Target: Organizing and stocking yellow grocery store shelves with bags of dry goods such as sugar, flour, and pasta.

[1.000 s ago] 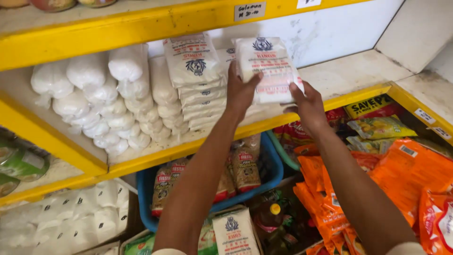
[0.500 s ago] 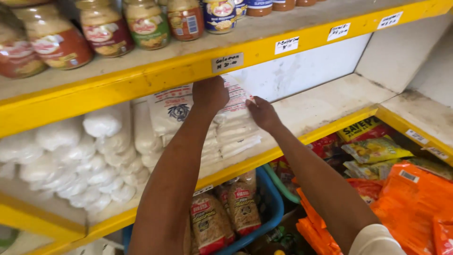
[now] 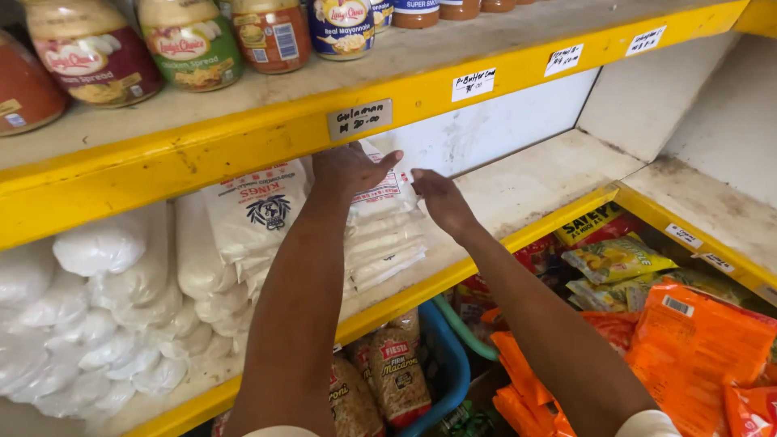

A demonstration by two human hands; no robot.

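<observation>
Left hand (image 3: 350, 168): raised under the lip of the upper shelf (image 3: 243, 133), palm flat against the top white packet (image 3: 387, 193), fingers spread wide; fingertips partly lost in the shadow under that lip.
Right hand (image 3: 441, 202): just right of the packet, fingers loosely extended and close together, touching or nearly touching its edge; contact hard to confirm from this angle.
Top white packet: on top of a stack of packets (image 3: 387, 247) on the middle shelf (image 3: 534, 182); most of its face covered by the left hand, upper edge hidden behind the shelf lip.
Stack of packets: flat white bags piled one on another; lower ones show only as thin edges.
Leaning packet (image 3: 255, 214): white, dark emblem, just left of the left forearm, top cut off by the shelf lip.
Knotted bags (image 3: 105, 307): clear bags of white powder heaped at far left, running out of frame.
Jars (image 3: 190, 40): row on the upper shelf, tops cropped by the frame edge.
Blue bin (image 3: 445, 368): below the middle shelf, holds pasta packs (image 3: 392, 368); largely blocked by the left arm.
Orange packs (image 3: 688, 348): lower right, partly cropped.
Yellow snack bags (image 3: 615, 259): behind the orange packs, partly tucked under the shelf edge.
</observation>
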